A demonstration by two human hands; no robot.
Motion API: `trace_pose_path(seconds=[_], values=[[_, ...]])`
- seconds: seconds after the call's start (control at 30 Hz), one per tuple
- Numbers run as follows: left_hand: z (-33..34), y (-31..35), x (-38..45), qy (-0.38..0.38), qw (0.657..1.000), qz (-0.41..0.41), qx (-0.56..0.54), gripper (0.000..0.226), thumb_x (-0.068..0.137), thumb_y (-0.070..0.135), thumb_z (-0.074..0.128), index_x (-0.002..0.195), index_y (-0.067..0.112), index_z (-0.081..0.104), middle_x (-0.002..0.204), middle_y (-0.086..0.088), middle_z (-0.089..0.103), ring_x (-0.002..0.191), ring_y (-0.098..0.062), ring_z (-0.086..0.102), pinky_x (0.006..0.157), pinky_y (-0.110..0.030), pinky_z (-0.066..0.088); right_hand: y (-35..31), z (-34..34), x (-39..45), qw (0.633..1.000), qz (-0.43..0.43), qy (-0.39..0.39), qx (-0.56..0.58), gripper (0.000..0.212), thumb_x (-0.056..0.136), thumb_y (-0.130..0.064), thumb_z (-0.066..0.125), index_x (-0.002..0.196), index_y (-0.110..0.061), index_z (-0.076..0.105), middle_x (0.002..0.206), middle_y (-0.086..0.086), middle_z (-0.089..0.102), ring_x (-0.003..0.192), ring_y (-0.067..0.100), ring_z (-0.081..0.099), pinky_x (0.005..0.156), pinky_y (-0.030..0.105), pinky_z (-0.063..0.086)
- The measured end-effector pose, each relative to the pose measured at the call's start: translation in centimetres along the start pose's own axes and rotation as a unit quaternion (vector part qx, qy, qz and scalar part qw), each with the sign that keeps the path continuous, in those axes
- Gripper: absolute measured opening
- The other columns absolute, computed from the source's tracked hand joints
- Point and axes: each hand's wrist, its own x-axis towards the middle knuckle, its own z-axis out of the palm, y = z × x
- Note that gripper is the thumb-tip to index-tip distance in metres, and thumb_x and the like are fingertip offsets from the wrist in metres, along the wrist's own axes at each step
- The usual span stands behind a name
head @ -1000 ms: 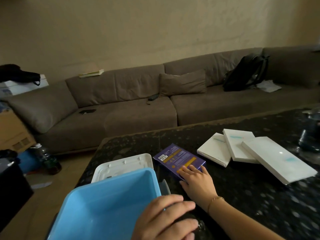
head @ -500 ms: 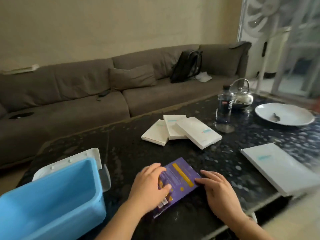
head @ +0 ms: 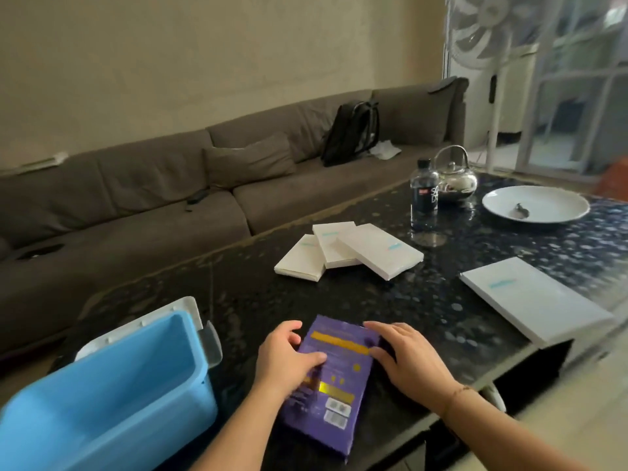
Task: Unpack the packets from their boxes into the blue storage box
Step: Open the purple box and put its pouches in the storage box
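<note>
Both hands gripping purple box (head: 334, 379), left hand (head: 285, 360), right hand (head: 407, 360), blue storage box (head: 112, 396) beside

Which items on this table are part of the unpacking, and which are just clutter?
Job: purple box, held by left hand and right hand; blue storage box; white boxes.
Clutter: water bottle; kettle; white plate.
</note>
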Motion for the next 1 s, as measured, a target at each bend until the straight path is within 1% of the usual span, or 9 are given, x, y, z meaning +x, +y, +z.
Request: trace_pose_path(seconds=[0.07, 0.2, 0.33, 0.43, 0.5, 0.6, 0.73, 0.87, 1.0], values=[[-0.2, -1.2, -0.5, -0.02, 0.997, 0.011, 0.067, 0.071, 0.071, 0.052, 0.081, 0.133, 0.03, 0.053, 0.133, 0.0, 0.05, 0.123, -0.019, 0.05, 0.107, -0.033, 0.039, -2.4, 0.6, 0.0, 0.999, 0.035, -0.004, 0.037, 0.046, 0.094, -0.027, 0.056, 0.139, -0.027, 0.049, 0.134, -0.008, 0.059, 0.129, 0.016, 0.047, 0.107, 0.025, 0.033], [0.4, -2.8, -2.9, -0.064, 0.971, 0.008, 0.23, 0.073, 0.083, 0.08, 0.038, 0.137, 0.032, 0.044, 0.155, 0.006, 0.027, 0.143, -0.027, 0.019, 0.116, -0.047, 0.023, -6.2, 1.5, 0.2, 0.966, 0.201, -0.057, -0.153, 0.054, 0.092, -0.045, 0.043, 0.142, -0.024, 0.039, 0.147, -0.002, 0.041, 0.146, 0.03, 0.017, 0.113, 0.048, 0.02], [-0.1, -3.3, -3.5, -0.041, 0.986, 0.037, 0.159, 0.073, 0.079, 0.079, 0.046, 0.138, 0.037, 0.043, 0.154, 0.011, 0.032, 0.146, -0.022, 0.021, 0.119, -0.042, 0.02, -8.1, 2.9, 0.4, 0.963, 0.242, -0.041, -0.108, 0.04, 0.095, -0.031, 0.042, 0.134, -0.023, 0.045, 0.131, 0.006, 0.042, 0.122, 0.029, 0.041, 0.099, 0.039, 0.037], [-1.0, -4.2, -2.8, -0.112, 0.983, 0.079, -0.125, 0.079, 0.073, 0.067, 0.07, 0.142, 0.044, 0.041, 0.14, 0.015, 0.055, 0.136, -0.018, 0.045, 0.114, -0.041, 0.036, -8.9, 4.1, 1.6, 0.97, 0.206, 0.071, 0.108, 0.045, 0.096, -0.011, 0.043, 0.141, -0.019, 0.043, 0.123, 0.002, 0.032, 0.095, 0.011, 0.05, 0.089, 0.019, 0.038], [-2.1, -4.0, -3.3, -0.122, 0.929, 0.062, -0.344, 0.078, 0.075, 0.03, 0.084, 0.139, 0.041, 0.041, 0.124, 0.012, 0.068, 0.117, -0.014, 0.064, 0.091, -0.032, 0.055, -9.2, 3.7, 2.7, 0.96, 0.149, 0.143, 0.189, 0.044, 0.095, -0.007, 0.051, 0.137, -0.019, 0.05, 0.123, -0.002, 0.034, 0.093, -0.006, 0.049, 0.081, 0.0, 0.033], [-2.6, -2.8, -3.6, -0.143, 0.84, 0.017, -0.522, 0.073, 0.064, 0.005, 0.08, 0.13, 0.024, 0.055, 0.109, -0.006, 0.075, 0.096, -0.022, 0.073, 0.071, -0.03, 0.06, -8.5, 3.2, 4.1, 0.952, 0.037, 0.208, 0.22, 0.038, 0.087, -0.01, 0.065, 0.118, -0.03, 0.062, 0.12, -0.013, 0.049, 0.105, -0.006, 0.053, 0.089, 0.012, 0.044], [-2.5, -3.1, -4.6, -0.12, 0.814, -0.036, -0.567, 0.048, 0.053, -0.002, 0.074, 0.1, -0.001, 0.069, 0.088, -0.025, 0.074, 0.07, -0.031, 0.073, 0.055, -0.034, 0.059, -7.5, 3.1, 4.2, 0.963, -0.039, 0.172, 0.204, 0.031, 0.077, -0.041, 0.065, 0.107, -0.035, 0.065, 0.116, -0.02, 0.053, 0.102, 0.007, 0.061, 0.08, 0.025, 0.052], [-3.9, -2.6, -4.6, -0.101, 0.814, -0.051, -0.569, 0.036, 0.051, -0.004, 0.072, 0.085, 0.005, 0.078, 0.084, -0.025, 0.073, 0.066, -0.033, 0.072, 0.053, -0.033, 0.058, -7.0, 2.9, 5.3, 0.97, -0.126, 0.144, 0.149, 0.036, 0.077, -0.052, 0.067, 0.107, -0.032, 0.069, 0.125, -0.017, 0.058, 0.117, 0.005, 0.057, 0.096, 0.024, 0.046], [-4.9, -1.3, -4.3, -0.093, 0.836, -0.034, -0.54, 0.046, 0.04, 0.009, 0.079, 0.086, 0.01, 0.079, 0.085, -0.023, 0.074, 0.071, -0.03, 0.073, 0.058, -0.033, 0.059, -7.5, 2.6, 6.3, 0.959, -0.149, 0.146, 0.193, 0.031, 0.074, -0.052, 0.07, 0.099, -0.035, 0.069, 0.103, -0.026, 0.064, 0.098, -0.001, 0.062, 0.086, 0.02, 0.049]])
